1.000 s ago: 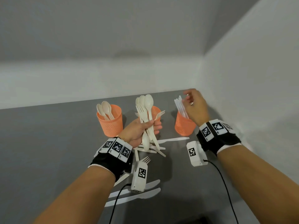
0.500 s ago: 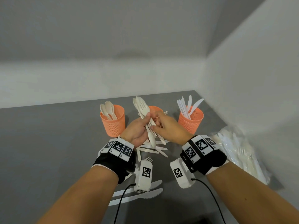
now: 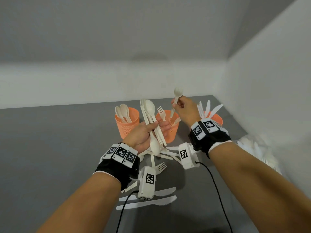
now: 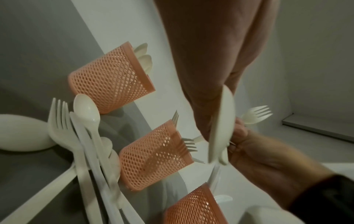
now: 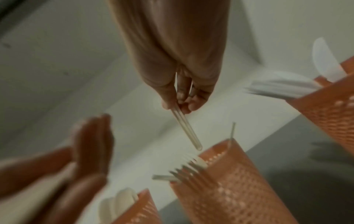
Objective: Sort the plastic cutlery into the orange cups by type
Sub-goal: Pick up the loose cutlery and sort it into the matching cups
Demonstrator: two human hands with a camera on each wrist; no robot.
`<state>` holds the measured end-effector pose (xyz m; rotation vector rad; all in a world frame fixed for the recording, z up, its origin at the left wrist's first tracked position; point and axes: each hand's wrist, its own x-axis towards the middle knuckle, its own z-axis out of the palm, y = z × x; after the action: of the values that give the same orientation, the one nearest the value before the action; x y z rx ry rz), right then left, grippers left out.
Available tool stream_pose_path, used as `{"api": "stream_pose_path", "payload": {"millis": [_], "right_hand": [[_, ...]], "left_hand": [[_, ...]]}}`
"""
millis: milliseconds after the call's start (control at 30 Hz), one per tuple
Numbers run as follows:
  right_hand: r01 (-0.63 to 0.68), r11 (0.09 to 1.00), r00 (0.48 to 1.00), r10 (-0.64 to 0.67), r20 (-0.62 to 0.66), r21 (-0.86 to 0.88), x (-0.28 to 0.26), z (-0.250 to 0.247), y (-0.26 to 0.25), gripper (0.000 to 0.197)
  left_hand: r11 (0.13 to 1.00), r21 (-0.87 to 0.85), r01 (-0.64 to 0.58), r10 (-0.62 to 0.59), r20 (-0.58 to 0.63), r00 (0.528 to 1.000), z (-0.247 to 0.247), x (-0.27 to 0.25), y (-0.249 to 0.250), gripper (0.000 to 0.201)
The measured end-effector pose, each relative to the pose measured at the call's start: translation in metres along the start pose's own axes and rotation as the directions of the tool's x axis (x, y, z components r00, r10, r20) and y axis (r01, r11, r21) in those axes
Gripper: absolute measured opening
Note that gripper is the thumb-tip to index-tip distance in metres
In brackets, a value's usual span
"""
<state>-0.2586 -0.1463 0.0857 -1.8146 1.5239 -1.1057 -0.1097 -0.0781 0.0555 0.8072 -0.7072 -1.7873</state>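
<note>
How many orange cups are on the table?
3, in a row: the left cup holds spoons, the middle cup forks, the right cup knives, partly hidden behind the right hand.

Grey table (image 3: 50, 148): three orange cups (image 3: 127, 122) in row, loose cutlery (image 3: 148, 203) scattered, plastic bag (image 3: 257, 152) at right.

The left hand (image 5: 63, 169) was blurred beside the middle cup (image 5: 229, 186); its bundle's handles were indistinguishable there.

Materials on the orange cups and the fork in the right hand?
Orange cups, e.g. the middle one: looks like moulded plastic, matte, with a perforated mesh wall under a solid rim. Fork in the right hand: cream plastic, smooth with a slight sheen; thin, one piece. Exact polymer can't be told.
</note>
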Motion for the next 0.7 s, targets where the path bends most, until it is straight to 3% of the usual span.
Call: {"api": "stream_pose_path", "payload": {"millis": [133,233,300,433,600,700], "right_hand": [[-0.065,0.979,0.987,0.091,0.130,-0.191,0.001,0.011,0.007,0.019],[-0.057,0.987,0.998,0.062,0.031,-0.153,-0.004,0.011,0.002,0.038],[-0.028,0.995,1.000,0.028,0.000,-0.092,-0.012,0.010,0.001,0.031],[0.021,0.986,0.985,0.008,0.173,-0.165,-0.031,0.018,0.006,0.027],[0.053,0.982,0.987,-0.025,0.156,-0.180,-0.021,0.025,0.016,0.034],[0.094,0.973,0.979,-0.052,0.196,-0.212,-0.012,0.027,0.015,0.020]], "left_hand": [[1.000,-0.004,-0.013,0.012,-0.044,0.999,-0.003,-0.002,0.002,0.021],[0.998,-0.012,-0.069,0.068,-0.049,0.996,-0.004,-0.004,0.005,0.020],[0.994,-0.033,-0.107,0.105,-0.061,0.993,-0.005,-0.004,0.007,0.021],[0.989,-0.049,-0.136,0.131,-0.096,0.987,-0.009,-0.001,0.009,0.021],[0.993,-0.010,-0.115,0.113,-0.116,0.987,-0.008,0.001,0.007,0.022],[0.994,0.016,-0.112,0.113,-0.114,0.987,-0.010,0.003,0.005,0.024]]}}
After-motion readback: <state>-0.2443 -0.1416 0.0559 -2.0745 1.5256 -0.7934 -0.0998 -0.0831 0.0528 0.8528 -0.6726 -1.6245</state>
